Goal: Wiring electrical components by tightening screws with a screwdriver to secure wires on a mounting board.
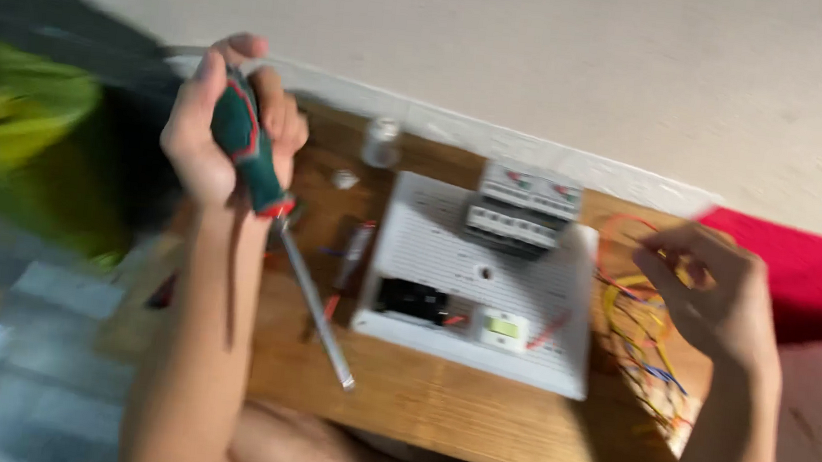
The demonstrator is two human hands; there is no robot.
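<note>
At upper left, the left hand is clenched around one green-handled screwdriver. At right, the right hand pinches thin coloured wires beside one white perforated panel on the wooden board.

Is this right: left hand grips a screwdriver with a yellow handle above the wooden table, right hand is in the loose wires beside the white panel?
Not quite. In the head view, the screwdriver in the left hand has a green and red handle, not yellow. The rest holds: it is above the wooden table, and the right hand is in the loose wires beside the white panel.
</note>
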